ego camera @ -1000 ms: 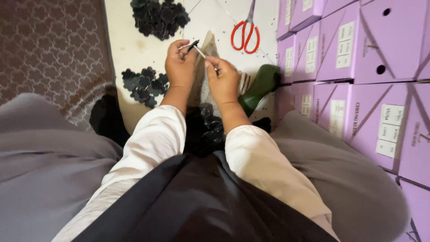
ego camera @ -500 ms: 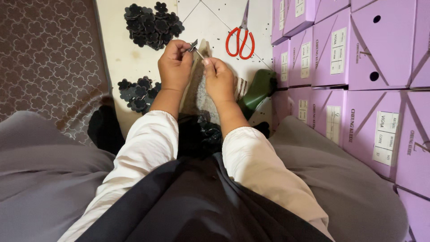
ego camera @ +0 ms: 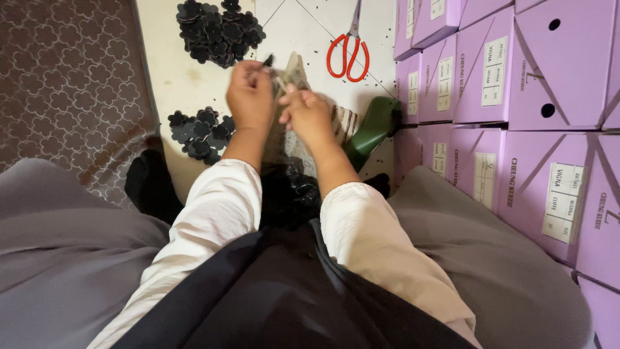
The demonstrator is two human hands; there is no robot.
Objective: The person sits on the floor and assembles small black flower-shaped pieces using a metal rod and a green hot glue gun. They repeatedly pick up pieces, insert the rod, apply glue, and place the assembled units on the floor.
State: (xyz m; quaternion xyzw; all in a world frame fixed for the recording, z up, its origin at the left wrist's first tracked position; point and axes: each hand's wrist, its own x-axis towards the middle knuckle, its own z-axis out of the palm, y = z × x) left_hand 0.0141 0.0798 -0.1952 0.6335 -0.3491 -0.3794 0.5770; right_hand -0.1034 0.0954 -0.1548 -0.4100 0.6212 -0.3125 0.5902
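- While sitting on a pale tiled floor [ego camera: 194, 84], a person is pinching a small dark piece [ego camera: 268, 61] in the fingers of the left hand [ego camera: 250, 95], the grip closed on it.
- Just beside that grip, the right hand [ego camera: 309, 116] is closing its fingertips on a thin pale strand [ego camera: 281, 84]; blur is hiding the detail.
- Directly beyond both hands, a beige folded cloth [ego camera: 297, 68] is lying, partly covered by them.
- Farther out from the grip, a heap of black flower-shaped cutouts [ego camera: 216, 29] is resting; a smaller heap [ego camera: 197, 132] is lying to the left, nearer the person.
- To the grip's right, red-handled scissors [ego camera: 349, 48] are lying near stacked purple boxes [ego camera: 516, 77], with a green object [ego camera: 371, 129] between.
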